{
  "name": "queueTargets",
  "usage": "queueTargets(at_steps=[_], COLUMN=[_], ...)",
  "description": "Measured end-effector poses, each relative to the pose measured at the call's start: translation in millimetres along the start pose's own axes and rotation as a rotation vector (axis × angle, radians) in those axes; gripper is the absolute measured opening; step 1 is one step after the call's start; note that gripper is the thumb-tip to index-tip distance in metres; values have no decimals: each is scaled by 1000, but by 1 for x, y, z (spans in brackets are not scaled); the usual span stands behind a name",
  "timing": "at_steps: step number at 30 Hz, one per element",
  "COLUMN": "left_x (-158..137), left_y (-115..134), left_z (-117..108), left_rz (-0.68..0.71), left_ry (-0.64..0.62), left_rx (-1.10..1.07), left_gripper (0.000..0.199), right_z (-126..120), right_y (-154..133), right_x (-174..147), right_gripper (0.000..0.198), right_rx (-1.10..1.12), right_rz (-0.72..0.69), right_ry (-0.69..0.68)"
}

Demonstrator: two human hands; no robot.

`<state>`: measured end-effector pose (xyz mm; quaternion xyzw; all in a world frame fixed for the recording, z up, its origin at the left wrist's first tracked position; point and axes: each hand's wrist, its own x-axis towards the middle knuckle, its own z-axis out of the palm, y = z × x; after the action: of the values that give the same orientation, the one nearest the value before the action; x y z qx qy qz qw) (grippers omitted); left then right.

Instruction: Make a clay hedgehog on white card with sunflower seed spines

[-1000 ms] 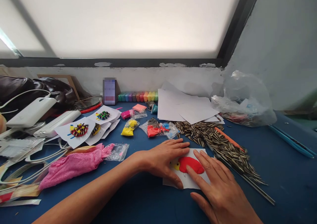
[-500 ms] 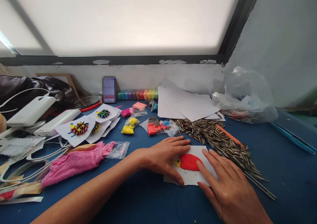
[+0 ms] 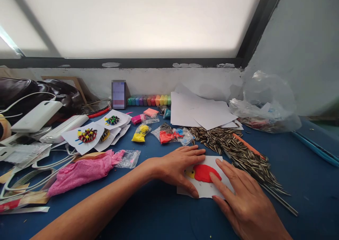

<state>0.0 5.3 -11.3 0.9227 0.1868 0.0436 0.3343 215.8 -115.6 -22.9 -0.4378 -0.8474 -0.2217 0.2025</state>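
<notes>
A small sheet of white paper (image 3: pixel 217 192) lies on the blue table in front of me. On it is a flattened red clay shape (image 3: pixel 205 173) with a yellow clay head (image 3: pixel 190 173) and thin drawn legs below. My left hand (image 3: pixel 180 165) rests on the paper's left side, fingers stretched out and thumb spread, partly covering the head end. My right hand (image 3: pixel 238 194) lies over the right side with fingers apart. Its index fingertip touches the right part of the red clay. Neither hand grips anything.
Striped sunflower seeds (image 3: pixel 246 162) lie right of the paper, with an orange stick (image 3: pixel 249 146) and metal rods (image 3: pixel 280 199). Clay packets (image 3: pixel 140 134), white sheets (image 3: pixel 201 109) and a phone (image 3: pixel 118 95) are behind. Finished clay pictures (image 3: pixel 86 137), a pink cloth (image 3: pixel 82 173) and cables are left.
The camera view has shifted slightly, so everything sits a little further right. My right index fingertip stays on the red clay with hardly any movement; both hands remain on the paper.
</notes>
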Motion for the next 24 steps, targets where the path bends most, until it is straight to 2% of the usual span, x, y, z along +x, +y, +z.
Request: queueTargets(at_steps=[8,15,24], left_x=[-1,0,0], left_y=[4,6,5], left_z=[-1,-2,-2], left_rz=[-15,-23,-18], left_ry=[1,2,7], left_rx=[-2,-6,-4], left_gripper=[101,104,103], right_z=[1,3,3], right_y=[-6,-6,-1], right_x=[13,7,12], right_gripper=[40,45,38], right_rx=[5,-9,-46], right_rz=[34,159,57], right_ry=[-48,-23,-77])
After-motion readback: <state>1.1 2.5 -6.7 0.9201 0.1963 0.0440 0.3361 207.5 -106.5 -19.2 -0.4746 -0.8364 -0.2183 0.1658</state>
